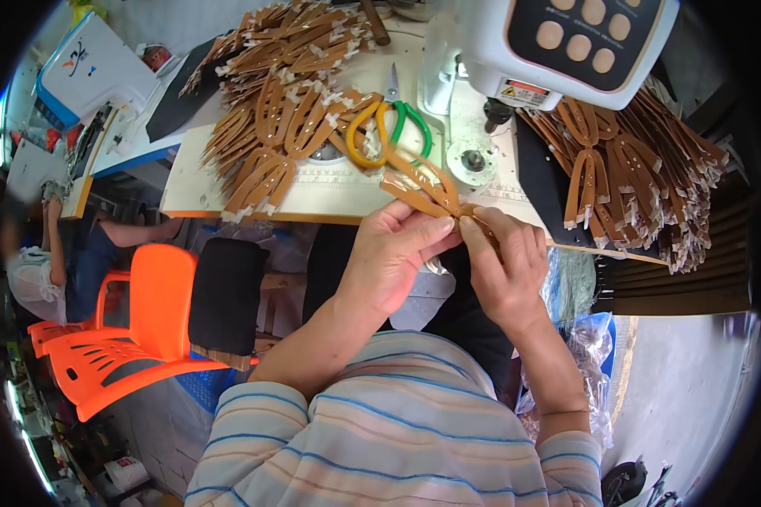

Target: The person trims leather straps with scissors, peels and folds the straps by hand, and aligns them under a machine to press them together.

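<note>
Both hands meet over the table's front edge, in front of a white machine [566, 51]. My left hand [397, 253] pinches a brown strap piece [423, 188] with several narrow strips. Close beside it, my right hand [503, 262] has its thumb and fingers closed on the same piece at its narrow middle. Scissors [365, 139] with yellow and green handles lie just behind the piece. A large pile of similar brown straps [271, 118] with whitish ends is at the left, and another pile [643, 177] hangs over a dark surface at the right.
The white tabletop [330, 198] carries ruler markings and a round metal part [473, 160]. An orange chair [161, 296] and a black cushion [228, 296] stand at the left. Another person [46, 262] sits at the far left near a second machine [93, 68]. A plastic-lined container [592, 355] is at the lower right.
</note>
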Action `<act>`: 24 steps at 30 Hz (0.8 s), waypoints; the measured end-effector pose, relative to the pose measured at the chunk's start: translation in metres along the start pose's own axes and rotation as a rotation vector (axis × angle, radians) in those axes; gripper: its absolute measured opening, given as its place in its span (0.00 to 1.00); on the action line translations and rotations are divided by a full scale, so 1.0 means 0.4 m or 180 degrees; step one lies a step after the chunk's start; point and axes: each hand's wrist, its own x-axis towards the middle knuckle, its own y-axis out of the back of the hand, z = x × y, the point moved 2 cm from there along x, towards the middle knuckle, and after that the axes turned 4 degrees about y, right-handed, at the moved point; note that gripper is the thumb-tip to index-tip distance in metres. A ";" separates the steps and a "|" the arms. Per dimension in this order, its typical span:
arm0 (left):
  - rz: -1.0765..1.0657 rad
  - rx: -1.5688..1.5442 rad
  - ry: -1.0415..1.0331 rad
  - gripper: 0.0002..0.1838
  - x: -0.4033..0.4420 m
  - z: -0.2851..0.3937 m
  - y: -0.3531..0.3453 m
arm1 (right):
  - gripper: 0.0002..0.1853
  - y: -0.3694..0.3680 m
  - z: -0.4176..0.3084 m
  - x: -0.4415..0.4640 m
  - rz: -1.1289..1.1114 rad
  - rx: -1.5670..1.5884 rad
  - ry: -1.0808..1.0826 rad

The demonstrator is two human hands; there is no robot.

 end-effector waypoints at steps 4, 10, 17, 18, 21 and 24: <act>-0.0023 0.0129 -0.0167 0.14 -0.012 0.012 0.024 | 0.20 -0.015 -0.039 0.000 0.0015 -0.0128 0.0196; -0.0013 0.0033 -0.0193 0.14 -0.019 0.028 0.051 | 0.20 0.005 -0.039 -0.013 -0.0181 0.0246 0.0023; 0.0096 0.0456 -0.0331 0.15 -0.033 0.057 0.060 | 0.22 0.012 -0.017 -0.022 -0.0074 0.1091 -0.1066; 0.0096 0.0463 -0.0335 0.15 -0.037 0.058 0.058 | 0.20 0.009 -0.017 -0.016 -0.0017 0.1286 -0.1358; 0.0152 0.0589 -0.0434 0.11 -0.045 0.055 0.047 | 0.17 0.002 -0.014 -0.012 -0.0096 0.1712 -0.1832; 0.0143 0.0659 -0.0486 0.12 -0.049 0.054 0.053 | 0.13 -0.010 -0.018 -0.017 -0.0373 0.2199 -0.2185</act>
